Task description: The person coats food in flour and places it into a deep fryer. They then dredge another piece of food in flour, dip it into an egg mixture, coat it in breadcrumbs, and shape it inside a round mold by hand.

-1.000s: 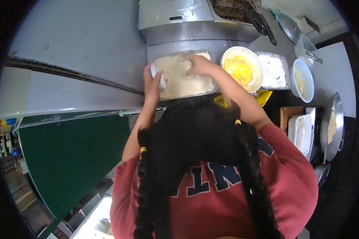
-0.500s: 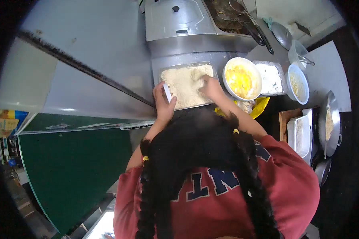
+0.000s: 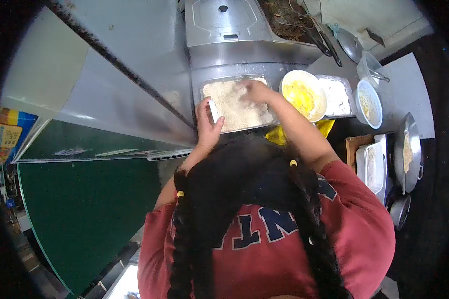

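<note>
Our right hand has moved toward the far edge of the tray, grip unclear; our left hand holds the white piece, probably light, stiff, best taken by edges.

Single head-worn view, facing forward and down, hands at middle distance

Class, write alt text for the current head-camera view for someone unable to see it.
A person's right hand is over a tray of pale crumbs, while the left hand holds a white object at the tray's edge. To the right sits a bowl of yellow mixture.
</note>
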Available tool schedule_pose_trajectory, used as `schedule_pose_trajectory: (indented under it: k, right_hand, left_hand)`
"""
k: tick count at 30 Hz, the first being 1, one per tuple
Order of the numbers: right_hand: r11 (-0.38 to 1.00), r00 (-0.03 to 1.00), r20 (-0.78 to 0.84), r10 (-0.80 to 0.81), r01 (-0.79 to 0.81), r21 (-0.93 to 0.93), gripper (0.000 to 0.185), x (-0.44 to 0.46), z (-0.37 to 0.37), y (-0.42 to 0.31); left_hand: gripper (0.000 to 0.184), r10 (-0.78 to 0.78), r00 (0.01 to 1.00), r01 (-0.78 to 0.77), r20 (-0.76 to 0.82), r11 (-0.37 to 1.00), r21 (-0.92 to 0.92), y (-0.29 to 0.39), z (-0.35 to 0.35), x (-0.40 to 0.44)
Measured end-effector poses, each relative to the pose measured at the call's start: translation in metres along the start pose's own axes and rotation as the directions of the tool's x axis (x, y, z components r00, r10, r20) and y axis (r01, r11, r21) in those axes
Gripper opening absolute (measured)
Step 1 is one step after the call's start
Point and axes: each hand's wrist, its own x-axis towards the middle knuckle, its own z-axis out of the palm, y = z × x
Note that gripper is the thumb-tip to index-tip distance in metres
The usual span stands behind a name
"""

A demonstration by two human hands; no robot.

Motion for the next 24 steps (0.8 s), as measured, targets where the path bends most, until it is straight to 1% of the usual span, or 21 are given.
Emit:
schedule_pose_trajectory:
  k: [1,2,3,4,5,6,8,9,10,11,12,13,14,15,16,17,19,20,22,23,24]
  right_hand:
    - [0.98,0.985,-0.078,0.155,-0.143,0.142,0.061,-0.004,-0.011,-0.013]
    - [0.919,0.94,-0.134,0.315,-0.267,0.289,0.057,-0.007,-0.018,-0.019]
    - [0.917,0.937,-0.135,0.322,-0.272,0.293,0.057,-0.009,-0.02,-0.015]
    - [0.937,0.923,-0.168,0.346,-0.33,0.114,0.056,-0.011,-0.022,-0.011]
    - [0.922,0.909,-0.206,0.362,-0.383,-0.067,0.059,-0.012,-0.024,-0.007]
    - [0.919,0.905,-0.211,0.368,-0.389,-0.064,0.059,-0.022,-0.025,-0.014]
    - [0.849,0.881,-0.008,0.472,-0.457,-0.264,0.063,-0.055,-0.021,-0.04]
    - [0.885,0.943,-0.025,0.332,-0.321,-0.338,0.057,-0.053,0.008,-0.016]
    - [0.892,0.981,-0.033,0.193,-0.189,-0.411,0.051,-0.054,0.042,0.012]
    - [0.921,0.968,-0.198,0.155,-0.214,-0.325,0.045,-0.063,0.059,0.012]
    - [0.933,0.946,-0.295,0.136,-0.223,-0.283,0.042,-0.065,0.065,0.004]
    - [0.946,0.917,-0.281,0.284,-0.316,-0.075,0.039,-0.066,0.061,-0.009]
    - [0.932,0.906,-0.257,0.336,-0.359,-0.044,0.036,-0.06,0.061,-0.01]
    - [0.956,0.912,-0.308,0.271,-0.292,-0.022,0.035,-0.054,0.068,0.002]
    - [0.968,0.887,-0.395,0.238,-0.25,0.021,0.032,-0.047,0.064,0.004]
    - [0.981,0.86,-0.475,0.188,-0.187,0.05,0.029,-0.045,0.059,0.005]
    - [0.976,0.827,-0.518,0.218,-0.181,0.122,0.03,-0.049,0.028,-0.017]
    - [0.974,0.821,-0.524,0.225,-0.184,0.131,0.03,-0.044,0.026,-0.014]
    - [0.975,0.871,-0.468,0.148,-0.207,-0.079,0.039,-0.037,0.017,-0.012]
    - [0.975,0.869,-0.472,0.149,-0.208,-0.074,0.039,-0.039,0.016,-0.01]
    - [0.971,0.922,-0.361,0.142,-0.201,-0.131,0.044,-0.044,0.013,-0.012]
  left_hand:
    - [0.069,-0.016,1.0,0.016,0.003,0.999,-0.033,-0.001,0.001,-0.001]
    - [0.069,-0.021,1.0,0.021,0.009,0.999,-0.036,-0.002,0.002,-0.002]
    - [0.069,-0.013,1.0,0.014,0.008,0.999,-0.029,-0.003,0.002,-0.002]
    - [0.069,-0.004,1.0,0.004,0.007,1.0,-0.021,-0.005,0.002,-0.001]
    - [0.069,-0.001,1.0,0.001,0.014,1.0,-0.023,-0.005,0.001,-0.001]
    - [0.069,-0.012,1.0,0.012,0.011,1.0,-0.009,-0.003,0.001,-0.001]
    - [0.069,-0.027,0.999,0.027,0.027,1.0,-0.007,-0.001,0.002,-0.002]
    - [0.069,0.016,1.0,-0.016,0.016,0.999,0.04,-0.002,0.001,-0.001]
    - [0.069,0.059,0.998,-0.06,0.015,0.995,0.079,0.0,0.002,-0.001]
    - [0.068,0.078,0.997,-0.081,0.03,0.988,0.134,0.012,0.002,-0.001]
    - [0.068,-0.005,1.0,0.006,-0.01,0.995,0.099,0.013,0.006,-0.002]
    - [0.069,-0.005,1.0,0.008,-0.013,0.971,0.237,0.013,0.007,-0.004]
    - [0.068,0.017,1.0,-0.016,-0.004,0.984,0.179,0.002,0.006,-0.003]
    - [0.066,-0.007,1.0,0.009,-0.023,0.995,0.095,-0.001,0.008,-0.002]
    - [0.067,-0.055,0.998,0.055,-0.01,0.998,0.008,-0.01,0.007,-0.002]
    - [0.065,-0.068,0.998,0.069,0.015,0.994,-0.086,0.013,0.013,-0.003]
    - [0.067,-0.078,0.996,0.086,0.051,0.982,-0.167,0.003,0.009,-0.004]
    - [0.067,-0.075,0.995,0.084,0.062,0.983,-0.163,-0.005,0.01,-0.004]
    - [0.07,-0.037,0.999,0.045,0.04,0.974,-0.222,-0.009,0.011,-0.004]
    - [0.07,-0.034,0.998,0.043,0.044,0.975,-0.219,-0.011,0.011,-0.003]
    - [0.07,-0.033,0.999,0.041,0.041,0.977,-0.21,-0.01,0.011,-0.004]
